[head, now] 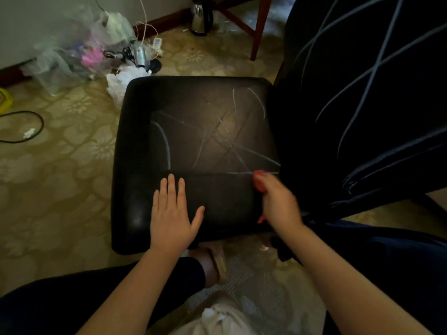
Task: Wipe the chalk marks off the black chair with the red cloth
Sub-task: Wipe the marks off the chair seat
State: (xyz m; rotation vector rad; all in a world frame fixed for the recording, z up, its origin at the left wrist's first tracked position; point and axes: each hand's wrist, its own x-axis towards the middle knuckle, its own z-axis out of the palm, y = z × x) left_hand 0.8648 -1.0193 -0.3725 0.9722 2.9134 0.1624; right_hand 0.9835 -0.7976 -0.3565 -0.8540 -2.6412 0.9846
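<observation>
**Close under me, my right forearm led the red cloth to the nearest chalk line**

The fingers of my right hand were curled round the red cloth. It was bunched in the fist, so only a tuft showed past the fingertips and a scrap below the heel of the hand. The hand was blurred, and I could not tell how each finger lay. The tuft touched the seat of the black chair, on a thin chalk line that ran sideways beside the seam. My left hand lay flat on the near part of the seat, its fingers straight and slightly spread, thumb out, pressing down and holding nothing.

From the cloth, the rest of the chalk marks lay farther from me and mostly to the left. Straight strokes crossed in the middle of the seat, a curved one sat beyond my left fingertips, and two short arcs were at the far right corner. Most ran long away from me or on the diagonal. More pale lines crossed the backrest, to the right of the cloth hand. I judged the right hand the nearer to all of it. The coming stroke, I thought, wanted to go forward and leftward across the lines while the left hand steadied the seat.

Farther out were patterned carpet, plastic bags and a kettle by the wall.
</observation>
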